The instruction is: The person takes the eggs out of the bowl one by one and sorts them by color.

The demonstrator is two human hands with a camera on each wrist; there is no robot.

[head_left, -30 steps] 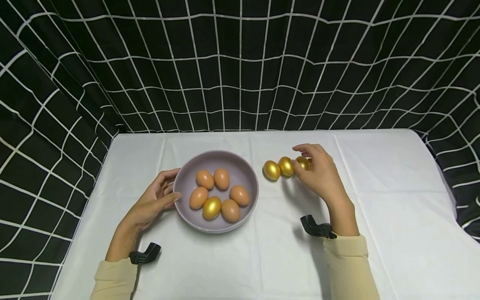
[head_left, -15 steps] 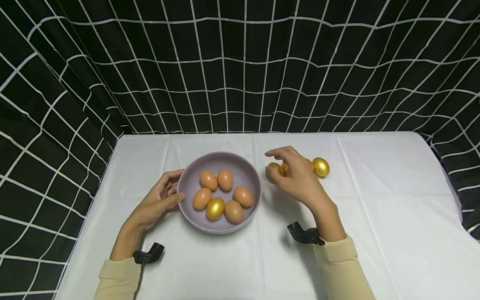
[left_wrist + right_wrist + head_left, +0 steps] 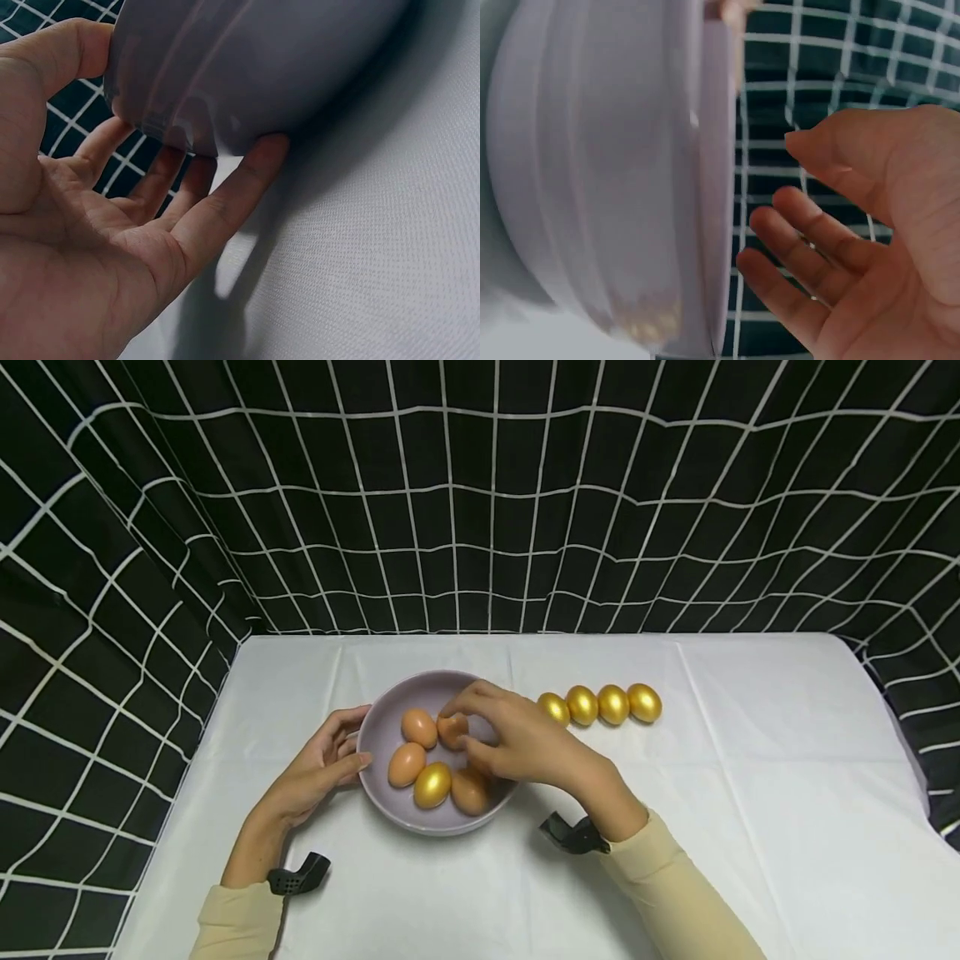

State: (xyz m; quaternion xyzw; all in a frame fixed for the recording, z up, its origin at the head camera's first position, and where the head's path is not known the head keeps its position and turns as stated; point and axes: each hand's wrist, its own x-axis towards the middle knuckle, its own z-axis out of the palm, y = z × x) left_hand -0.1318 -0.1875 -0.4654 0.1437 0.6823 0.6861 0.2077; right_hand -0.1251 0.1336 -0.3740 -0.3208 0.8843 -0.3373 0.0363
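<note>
A mauve bowl sits on the table with several brown eggs and one gold egg inside. My left hand holds its left side, thumb at the rim and fingers against the outer wall, as the left wrist view of the bowl shows. Over the bowl's right half reaches my right hand, fingers loosely bent around the upper right brown egg and partly covering another. In the right wrist view the right hand has nothing between thumb and fingers, beside the bowl wall.
Several gold eggs lie in a row on the white tablecloth, right of the bowl. Black curtains with a white grid stand behind the table and at both sides.
My right hand has moved left from the row of gold eggs to over the bowl, uncovering the row. The left hand stays at the bowl.
</note>
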